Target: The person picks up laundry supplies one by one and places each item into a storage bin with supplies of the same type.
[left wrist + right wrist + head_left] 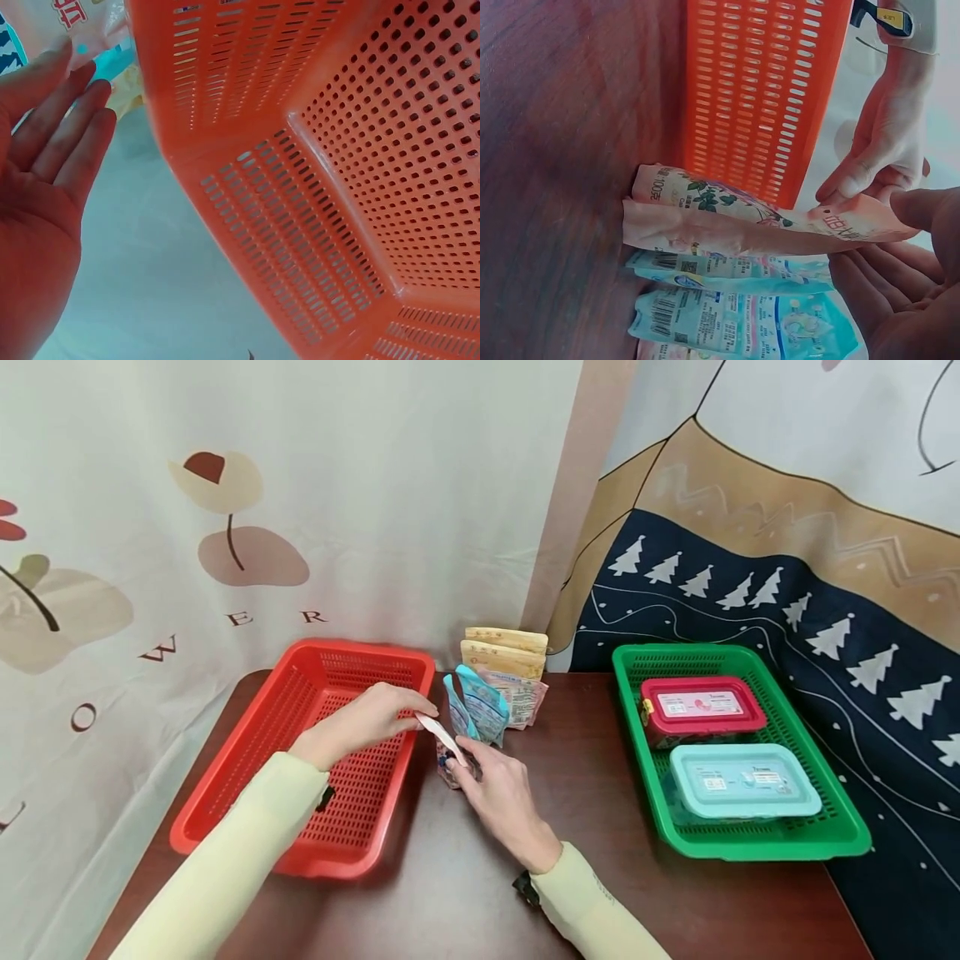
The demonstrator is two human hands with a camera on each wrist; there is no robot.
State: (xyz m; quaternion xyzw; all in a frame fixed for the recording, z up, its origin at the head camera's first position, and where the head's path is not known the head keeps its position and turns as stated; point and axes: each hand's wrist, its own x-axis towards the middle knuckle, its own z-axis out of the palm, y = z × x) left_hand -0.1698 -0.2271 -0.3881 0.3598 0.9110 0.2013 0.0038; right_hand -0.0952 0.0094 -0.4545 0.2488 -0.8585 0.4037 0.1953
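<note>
A pink pouch with printed leaves stands upright on the table, beside the red basket's wall. In the head view its pale top edge runs between my two hands. My left hand pinches the far left end of that edge, above the basket's right rim. The near right end is pinched by my right hand, thumb on one side and fingers on the other. Two blue pouches stand just behind it. In the left wrist view, the pouch top is partly cut off.
On the left lies the red basket. A green basket at the right holds a red-lidded box and a light-blue-lidded box. Behind the blue pouches are another pink pouch and yellow packages, near the curtain.
</note>
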